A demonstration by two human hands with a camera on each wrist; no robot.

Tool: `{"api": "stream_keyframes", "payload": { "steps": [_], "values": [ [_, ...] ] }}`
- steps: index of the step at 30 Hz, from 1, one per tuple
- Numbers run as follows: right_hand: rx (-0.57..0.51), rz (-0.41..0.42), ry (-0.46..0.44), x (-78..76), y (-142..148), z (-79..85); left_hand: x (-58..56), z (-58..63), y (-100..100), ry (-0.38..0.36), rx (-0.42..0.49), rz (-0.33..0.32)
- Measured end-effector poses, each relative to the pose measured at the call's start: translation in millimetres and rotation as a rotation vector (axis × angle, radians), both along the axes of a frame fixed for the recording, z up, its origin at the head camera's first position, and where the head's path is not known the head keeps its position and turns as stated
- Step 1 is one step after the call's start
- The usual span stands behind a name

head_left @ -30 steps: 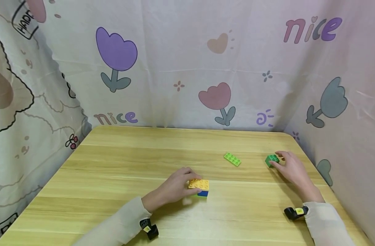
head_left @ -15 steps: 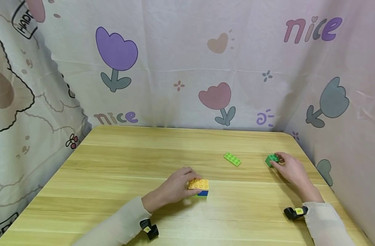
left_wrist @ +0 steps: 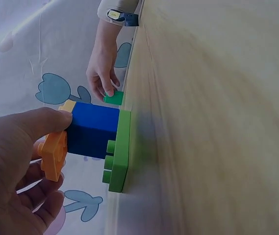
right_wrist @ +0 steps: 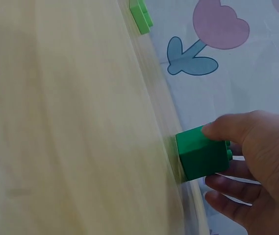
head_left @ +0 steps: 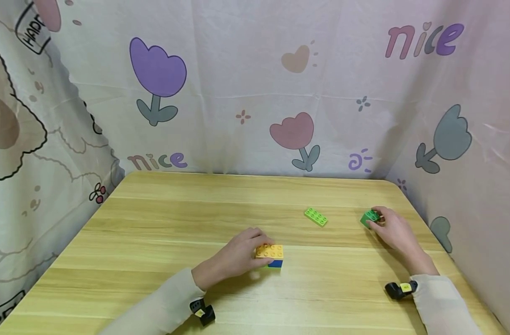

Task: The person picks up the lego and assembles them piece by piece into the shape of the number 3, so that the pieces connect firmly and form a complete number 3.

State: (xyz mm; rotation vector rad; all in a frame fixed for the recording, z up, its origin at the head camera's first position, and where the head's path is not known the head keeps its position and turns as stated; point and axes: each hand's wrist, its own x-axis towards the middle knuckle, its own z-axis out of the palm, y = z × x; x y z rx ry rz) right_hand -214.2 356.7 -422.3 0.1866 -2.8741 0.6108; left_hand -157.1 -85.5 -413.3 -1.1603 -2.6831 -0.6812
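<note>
Near the middle of the table my left hand (head_left: 240, 253) grips a small stack of toy building bricks, thumb on the near side and fingers behind. On top lies a yellow-orange plate (head_left: 274, 251); under it comes a blue brick (left_wrist: 94, 128), with a light green studded plate (left_wrist: 121, 156) at the bottom, standing out past the blue one on one side. Towards the far right, my right hand (head_left: 399, 237) holds a dark green brick (right_wrist: 200, 154) between thumb and fingers. That brick rests on the table, and its studs are partly hidden by the fingers.
A loose light green plate (head_left: 316, 217) with studs up lies between the two hands, farther back than the stack. The wooden table (head_left: 175, 223) ends at a patterned curtain (head_left: 229, 70) behind and along both sides.
</note>
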Motion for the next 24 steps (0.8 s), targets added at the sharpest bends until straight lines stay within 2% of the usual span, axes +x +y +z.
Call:
{"api": "stream_keyframes", "payload": {
  "steps": [9, 24],
  "values": [
    [0.01, 0.017, 0.036, 1.2, -4, 2.0, -0.3, -0.3, 0, -0.006, -0.007, 0.003],
    [0.022, 0.076, 0.051, 8.0, -30, 22.4, 1.5, 2.4, 0, 0.005, -0.009, 0.002]
  ]
}}
